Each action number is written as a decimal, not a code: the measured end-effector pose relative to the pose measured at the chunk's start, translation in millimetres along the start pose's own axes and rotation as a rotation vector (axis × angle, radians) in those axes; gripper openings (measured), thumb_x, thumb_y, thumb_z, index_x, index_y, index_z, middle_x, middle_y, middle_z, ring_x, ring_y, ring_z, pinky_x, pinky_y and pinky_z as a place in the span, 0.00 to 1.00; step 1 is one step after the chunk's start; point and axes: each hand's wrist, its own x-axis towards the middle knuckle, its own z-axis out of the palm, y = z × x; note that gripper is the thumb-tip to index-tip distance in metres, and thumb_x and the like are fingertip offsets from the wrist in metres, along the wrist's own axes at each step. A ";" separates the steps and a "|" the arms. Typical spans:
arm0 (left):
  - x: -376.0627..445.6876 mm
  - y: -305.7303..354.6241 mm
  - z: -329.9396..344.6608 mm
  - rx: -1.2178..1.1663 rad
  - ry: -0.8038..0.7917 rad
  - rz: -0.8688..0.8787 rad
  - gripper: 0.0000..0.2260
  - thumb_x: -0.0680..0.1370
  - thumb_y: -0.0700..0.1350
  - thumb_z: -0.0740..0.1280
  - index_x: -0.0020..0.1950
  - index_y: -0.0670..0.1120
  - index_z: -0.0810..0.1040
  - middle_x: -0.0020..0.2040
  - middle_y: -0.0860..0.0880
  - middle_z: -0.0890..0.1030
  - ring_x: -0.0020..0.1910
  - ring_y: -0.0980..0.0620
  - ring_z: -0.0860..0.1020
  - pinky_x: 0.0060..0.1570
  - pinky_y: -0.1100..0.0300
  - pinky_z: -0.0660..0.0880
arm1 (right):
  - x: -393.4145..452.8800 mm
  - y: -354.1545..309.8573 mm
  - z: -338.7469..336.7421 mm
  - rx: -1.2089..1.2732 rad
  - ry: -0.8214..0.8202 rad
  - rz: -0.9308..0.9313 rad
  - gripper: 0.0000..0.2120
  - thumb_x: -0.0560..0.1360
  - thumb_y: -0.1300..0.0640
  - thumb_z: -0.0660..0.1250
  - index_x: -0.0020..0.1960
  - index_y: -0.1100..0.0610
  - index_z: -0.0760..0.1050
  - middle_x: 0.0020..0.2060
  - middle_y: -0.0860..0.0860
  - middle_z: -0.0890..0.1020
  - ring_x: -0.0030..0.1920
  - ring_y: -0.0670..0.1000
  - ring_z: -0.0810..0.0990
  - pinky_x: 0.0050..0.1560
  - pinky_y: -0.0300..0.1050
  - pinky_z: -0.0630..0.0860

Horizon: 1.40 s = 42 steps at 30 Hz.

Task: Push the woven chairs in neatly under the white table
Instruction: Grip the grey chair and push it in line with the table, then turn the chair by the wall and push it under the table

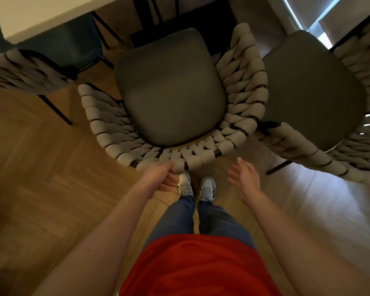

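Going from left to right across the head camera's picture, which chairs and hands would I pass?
Left woven chair → left hand → middle woven chair → right hand → right woven chair.

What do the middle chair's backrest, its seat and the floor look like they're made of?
Backrest: thick grey knitted-looking cord wound over a black, probably metal, frame.
Seat: dark, smooth, faintly shiny pad, possibly faux leather.
Floor: wood-look herringbone planks, glossy by the reflections.
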 end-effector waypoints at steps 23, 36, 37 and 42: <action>-40.3 8.0 275.8 0.371 -0.192 0.125 0.13 0.82 0.48 0.61 0.54 0.40 0.78 0.43 0.42 0.83 0.43 0.45 0.82 0.41 0.55 0.79 | -8.4 76.0 -267.3 0.192 0.019 0.111 0.15 0.80 0.49 0.63 0.61 0.58 0.75 0.52 0.56 0.82 0.50 0.55 0.82 0.45 0.49 0.78; -59.9 59.7 464.4 0.430 -0.314 0.128 0.15 0.83 0.50 0.59 0.55 0.40 0.78 0.41 0.44 0.82 0.41 0.47 0.81 0.41 0.55 0.78 | 48.0 2.7 -413.3 0.315 0.095 0.098 0.16 0.80 0.51 0.63 0.63 0.59 0.73 0.54 0.60 0.80 0.42 0.52 0.81 0.34 0.42 0.78; -58.6 65.6 475.0 0.443 -0.322 0.123 0.15 0.83 0.51 0.59 0.55 0.41 0.78 0.42 0.43 0.82 0.42 0.47 0.81 0.42 0.54 0.78 | 54.7 -7.8 -423.2 0.322 0.098 0.108 0.17 0.80 0.51 0.63 0.64 0.60 0.72 0.54 0.61 0.79 0.41 0.52 0.80 0.33 0.42 0.78; -38.4 94.7 510.0 0.415 -0.292 0.061 0.17 0.82 0.54 0.59 0.54 0.41 0.78 0.45 0.42 0.84 0.45 0.45 0.82 0.45 0.51 0.79 | 92.2 -69.1 -470.6 0.160 0.075 0.055 0.15 0.80 0.50 0.63 0.61 0.58 0.71 0.52 0.56 0.80 0.47 0.52 0.81 0.39 0.43 0.78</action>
